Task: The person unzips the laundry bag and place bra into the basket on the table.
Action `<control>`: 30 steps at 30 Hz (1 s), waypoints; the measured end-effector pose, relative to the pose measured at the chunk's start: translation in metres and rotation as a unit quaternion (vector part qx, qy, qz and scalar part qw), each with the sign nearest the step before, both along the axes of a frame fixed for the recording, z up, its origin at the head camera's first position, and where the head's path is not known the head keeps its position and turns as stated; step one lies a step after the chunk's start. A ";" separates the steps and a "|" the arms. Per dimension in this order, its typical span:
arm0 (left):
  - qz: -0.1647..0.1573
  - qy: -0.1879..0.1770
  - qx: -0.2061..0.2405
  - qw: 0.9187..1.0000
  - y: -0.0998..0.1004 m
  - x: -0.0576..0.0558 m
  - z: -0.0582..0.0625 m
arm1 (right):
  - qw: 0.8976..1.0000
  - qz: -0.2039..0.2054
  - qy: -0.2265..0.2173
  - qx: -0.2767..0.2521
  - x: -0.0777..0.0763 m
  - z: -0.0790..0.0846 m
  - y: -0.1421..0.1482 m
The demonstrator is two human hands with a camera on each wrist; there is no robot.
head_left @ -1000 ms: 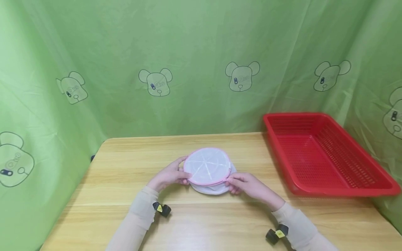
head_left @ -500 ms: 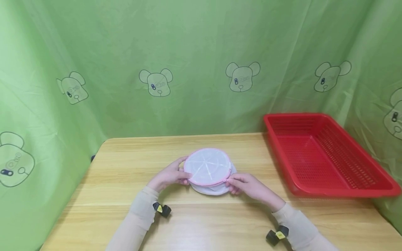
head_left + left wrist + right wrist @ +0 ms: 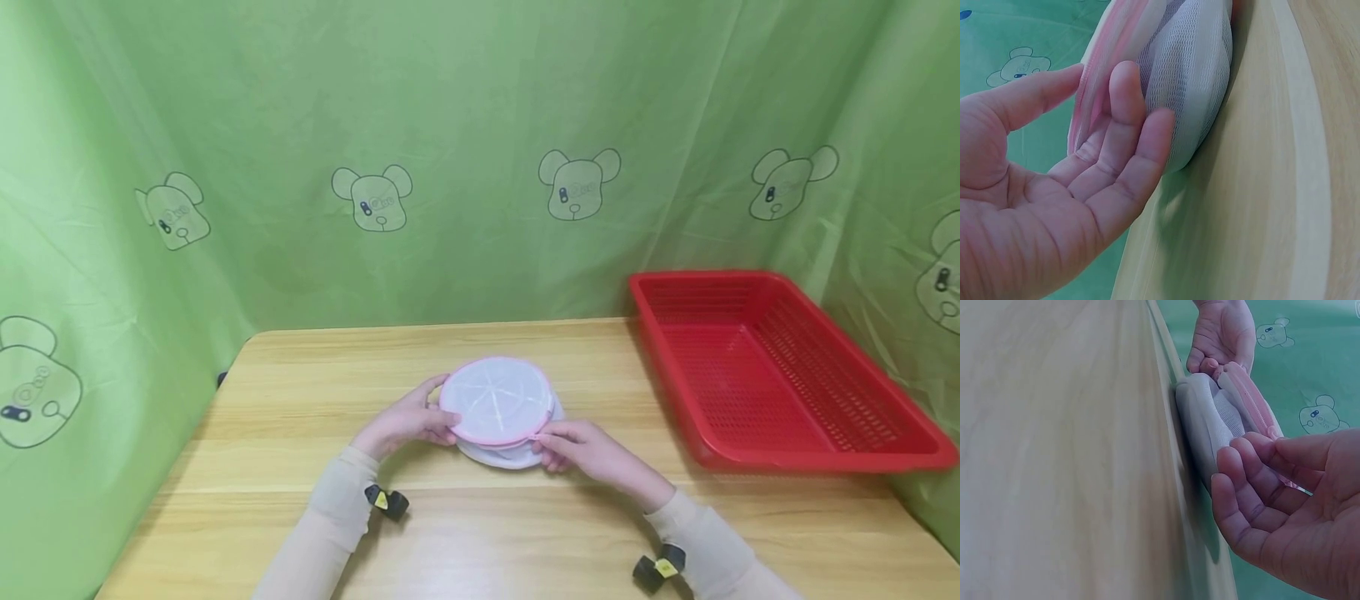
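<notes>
A round white net bag [image 3: 495, 396] sits on the table [image 3: 465, 533], a little in from the middle of the far edge. The left hand [image 3: 408, 418] pinches its pink rim [image 3: 1119, 37] on the left side, thumb on top. The right hand [image 3: 588, 452] has thumb and pointer finger pinched on the little zip pull [image 3: 1272, 432]. A red basket [image 3: 817, 459] sits by the far right corner.

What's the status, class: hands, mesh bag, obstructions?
Left hand grips round mesh bag. Right hand pinches pink zipper. Red basket apart, right. Nothing visibly blocking.
</notes>
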State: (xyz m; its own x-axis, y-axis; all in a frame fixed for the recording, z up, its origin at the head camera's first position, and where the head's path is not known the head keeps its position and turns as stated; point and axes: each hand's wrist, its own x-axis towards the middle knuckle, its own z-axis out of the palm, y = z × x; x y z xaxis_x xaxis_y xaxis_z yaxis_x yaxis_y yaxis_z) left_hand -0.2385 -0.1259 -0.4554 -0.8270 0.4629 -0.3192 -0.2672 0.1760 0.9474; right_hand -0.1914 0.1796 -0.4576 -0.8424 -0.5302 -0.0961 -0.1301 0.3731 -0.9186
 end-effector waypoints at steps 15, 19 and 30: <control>0.004 -0.013 0.008 1.000 0.004 0.001 0.000 | 1.000 0.003 -0.007 -0.005 0.001 -0.005 -0.003; 0.010 -0.011 0.006 1.000 0.004 0.001 -0.001 | 1.000 0.005 -0.011 -0.009 0.000 -0.005 -0.003; 0.006 -0.006 0.008 1.000 0.003 -0.001 -0.003 | 1.000 0.001 -0.015 0.000 0.000 -0.002 -0.001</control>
